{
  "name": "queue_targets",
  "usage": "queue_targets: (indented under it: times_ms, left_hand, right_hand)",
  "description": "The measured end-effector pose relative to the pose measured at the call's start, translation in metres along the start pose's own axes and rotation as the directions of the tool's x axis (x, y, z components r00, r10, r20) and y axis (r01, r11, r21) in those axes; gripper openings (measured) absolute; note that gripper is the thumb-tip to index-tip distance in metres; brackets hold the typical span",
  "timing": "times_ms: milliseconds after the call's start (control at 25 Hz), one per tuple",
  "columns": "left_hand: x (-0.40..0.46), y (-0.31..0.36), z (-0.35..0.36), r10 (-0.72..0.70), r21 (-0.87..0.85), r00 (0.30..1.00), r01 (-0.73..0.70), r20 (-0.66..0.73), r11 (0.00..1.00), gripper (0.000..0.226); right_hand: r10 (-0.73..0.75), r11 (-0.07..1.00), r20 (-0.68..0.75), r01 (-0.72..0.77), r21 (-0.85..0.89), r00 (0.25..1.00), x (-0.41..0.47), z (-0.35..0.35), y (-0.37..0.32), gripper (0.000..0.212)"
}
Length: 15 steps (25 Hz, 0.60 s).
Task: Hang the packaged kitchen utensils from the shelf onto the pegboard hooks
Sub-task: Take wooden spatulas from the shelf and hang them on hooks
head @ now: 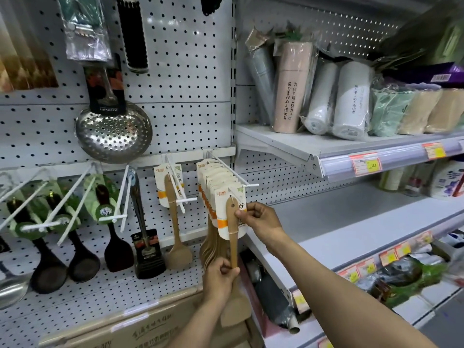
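A wooden spatula on a white and orange card (pixel 232 223) hangs at the front tip of a white pegboard hook (pixel 232 172), in front of a row of several like packs (pixel 213 182). My right hand (pixel 258 218) pinches the right edge of the card. My left hand (pixel 221 278) grips the spatula's handle lower down, just above its blade (pixel 237 311). One more wooden spatula pack (pixel 173 214) hangs alone on the hook to the left.
A steel skimmer (pixel 113 133), black ladles (pixel 50 267) and turners (pixel 148 252) hang on the pegboard at left. Shelves at right hold wrapped cups (pixel 291 89) and packaged goods, with a bare grey shelf (pixel 351 222) below. A cardboard box (pixel 140 327) stands under the hooks.
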<state>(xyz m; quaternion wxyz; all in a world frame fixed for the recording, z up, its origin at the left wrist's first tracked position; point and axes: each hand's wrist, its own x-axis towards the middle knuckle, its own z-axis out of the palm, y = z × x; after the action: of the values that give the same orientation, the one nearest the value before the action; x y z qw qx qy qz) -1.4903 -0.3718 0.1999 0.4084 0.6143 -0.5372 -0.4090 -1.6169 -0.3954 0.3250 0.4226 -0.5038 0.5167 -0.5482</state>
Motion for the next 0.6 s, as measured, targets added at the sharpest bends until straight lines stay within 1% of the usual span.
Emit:
queue_targets:
  times_ms: [80,120,160,200,240,280,360,400,480,520,600]
  left_hand:
    - [-0.007,0.008,-0.006,-0.009,0.016,1.0,0.009,0.02,1.0,0.016]
    - [-0.013,0.014,-0.013,-0.007,0.024,1.0,0.007,0.021,1.0,0.015]
    - [-0.019,0.022,-0.022,0.005,0.047,1.0,-0.006,0.006,0.999,0.018]
    - [-0.024,0.03,-0.032,0.035,0.089,0.999,-0.032,-0.024,0.996,0.024]
    - [-0.032,0.039,-0.045,0.078,0.155,0.995,-0.069,-0.056,0.986,0.03]
    - [-0.042,0.049,-0.059,0.126,0.243,0.989,-0.105,-0.074,0.964,0.037]
    - [-0.072,0.072,-0.088,0.225,0.429,0.972,-0.177,-0.063,0.886,0.049]
    - [-0.091,0.083,-0.104,0.271,0.513,0.961,-0.207,-0.053,0.833,0.053]
    - [-0.129,0.106,-0.134,0.333,0.647,0.941,-0.222,-0.053,0.729,0.056]
    - [-0.148,0.116,-0.148,0.354,0.689,0.933,-0.218,-0.06,0.692,0.057]
    - [-0.19,0.126,-0.175,0.379,0.73,0.921,-0.196,-0.092,0.655,0.055]
  right_hand:
    - [0.014,0.999,0.01,-0.013,-0.047,1.0,-0.005,-0.002,-0.001,0.013]
    - [0.032,0.995,0.003,-0.031,-0.092,0.999,-0.009,-0.004,-0.001,0.017]
    - [0.06,0.983,-0.015,-0.062,-0.171,0.998,-0.012,-0.006,-0.001,0.025]
    - [0.09,0.953,-0.035,-0.096,-0.289,0.995,-0.016,-0.009,-0.002,0.035]
    - [0.108,0.896,-0.04,-0.114,-0.429,0.993,-0.022,-0.012,-0.006,0.043]
    - [0.101,0.817,-0.021,-0.095,-0.569,0.995,-0.03,-0.015,-0.012,0.049]
    - [0.034,0.619,0.087,0.047,-0.784,0.996,-0.052,-0.017,-0.03,0.054]
    - [-0.009,0.514,0.153,0.136,-0.847,0.988,-0.065,-0.016,-0.041,0.054]
    - [-0.084,0.328,0.283,0.294,-0.898,0.956,-0.093,-0.012,-0.064,0.055]
    - [-0.11,0.261,0.339,0.357,-0.897,0.934,-0.106,-0.01,-0.074,0.057]
    - [-0.164,0.182,0.44,0.466,-0.866,0.883,-0.136,-0.001,-0.094,0.058]
